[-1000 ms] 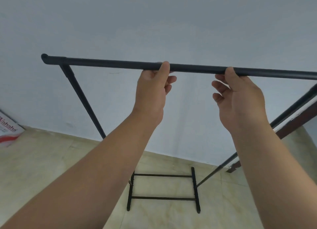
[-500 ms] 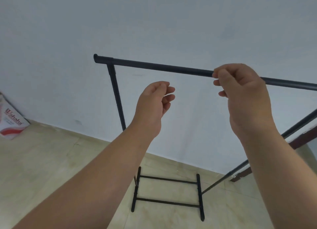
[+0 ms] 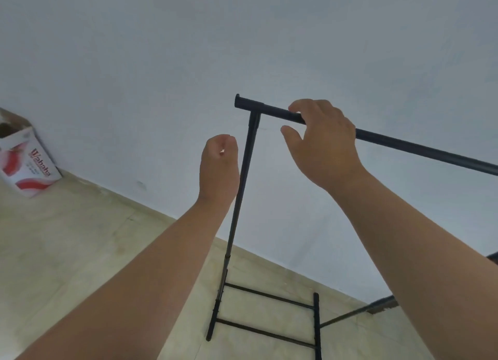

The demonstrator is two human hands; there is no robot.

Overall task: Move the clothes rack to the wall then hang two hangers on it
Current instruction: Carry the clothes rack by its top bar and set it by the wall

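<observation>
The right hand (image 3: 327,149) is hooking its grip over the clothes rack (image 3: 404,146) by the wall (image 3: 161,63), the left hand (image 3: 219,165) hanging loosely curled, empty; steadying it level seems wise.

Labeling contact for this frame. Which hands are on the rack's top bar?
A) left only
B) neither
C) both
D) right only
D: the right hand has its fingers curled over the top bar, while the left hand is below the bar, loosely curled and holding nothing.
</observation>
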